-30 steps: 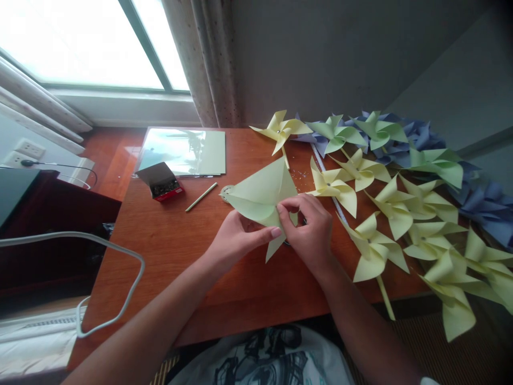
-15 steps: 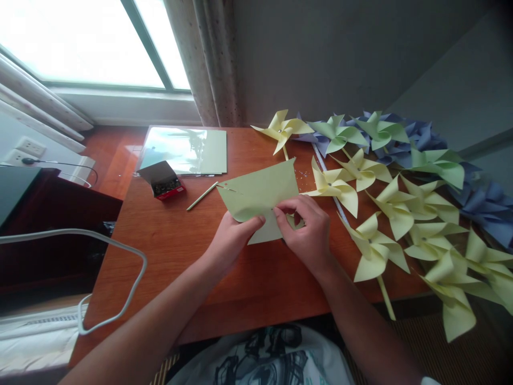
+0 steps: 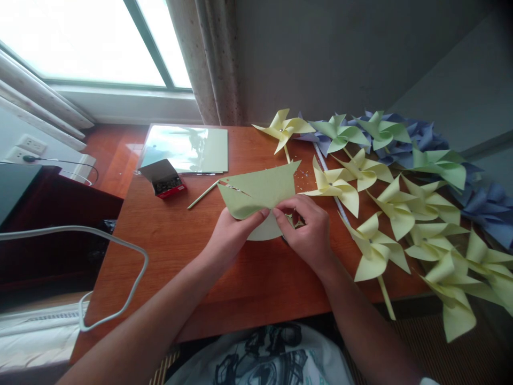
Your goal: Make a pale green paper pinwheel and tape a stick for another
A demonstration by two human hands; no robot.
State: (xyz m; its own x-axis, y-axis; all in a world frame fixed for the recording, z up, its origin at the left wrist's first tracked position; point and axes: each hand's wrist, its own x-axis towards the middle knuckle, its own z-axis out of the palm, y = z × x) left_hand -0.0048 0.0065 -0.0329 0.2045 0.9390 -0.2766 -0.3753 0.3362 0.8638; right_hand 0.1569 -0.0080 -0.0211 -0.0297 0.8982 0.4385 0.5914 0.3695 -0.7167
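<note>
A pale green paper sheet (image 3: 262, 192) with cut slits is held just above the middle of the wooden table (image 3: 172, 235). My left hand (image 3: 234, 238) pinches its lower edge from the left, thumb on top. My right hand (image 3: 306, 227) pinches the same sheet at its centre from the right, fingers curled. One flap curves down under the sheet between the two hands. A thin green stick (image 3: 202, 195) lies on the table just left of the sheet.
A small red box of pins (image 3: 163, 179) stands open near a stack of paper sheets (image 3: 186, 149) at the back left. Several finished yellow, green and blue pinwheels (image 3: 385, 187) cover the right side. A white cable (image 3: 116, 267) loops past the table's left edge.
The sheet has been turned and flattened: its pointed corner, up at first, now lies to the right, and a lower flap has curled under. Both hands stayed pinched at its centre.
</note>
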